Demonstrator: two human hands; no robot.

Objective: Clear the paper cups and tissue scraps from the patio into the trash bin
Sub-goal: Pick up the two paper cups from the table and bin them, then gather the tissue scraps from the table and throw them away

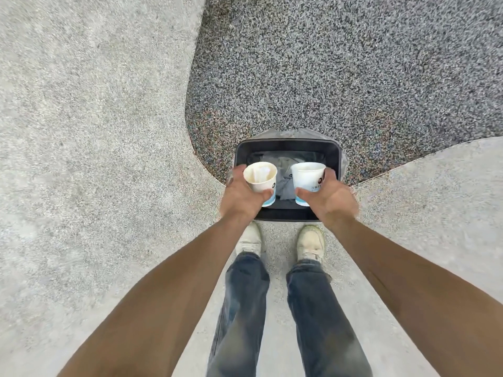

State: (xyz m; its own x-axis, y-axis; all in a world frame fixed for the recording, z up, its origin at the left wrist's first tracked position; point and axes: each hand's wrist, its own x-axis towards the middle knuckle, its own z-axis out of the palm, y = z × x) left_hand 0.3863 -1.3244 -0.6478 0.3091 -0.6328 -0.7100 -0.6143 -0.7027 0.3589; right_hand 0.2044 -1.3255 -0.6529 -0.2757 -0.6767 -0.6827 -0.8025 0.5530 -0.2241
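I stand over a dark rectangular trash bin [288,144] lined with a grey bag. My left hand [241,195] grips a white paper cup [260,178] with a blue base; something pale like tissue lies inside it. My right hand [330,198] grips a second white paper cup [309,182] of the same kind, tilted slightly. Both cups hang above the bin's opening, side by side. Crumpled pale scraps [284,170] lie at the bottom of the bin.
My two feet in pale shoes [310,243] stand right at the bin's near edge on light concrete. Dark speckled gravel paving [340,66] spreads beyond the bin, bordered by a curving line. Light paving [89,118] fills the left side.
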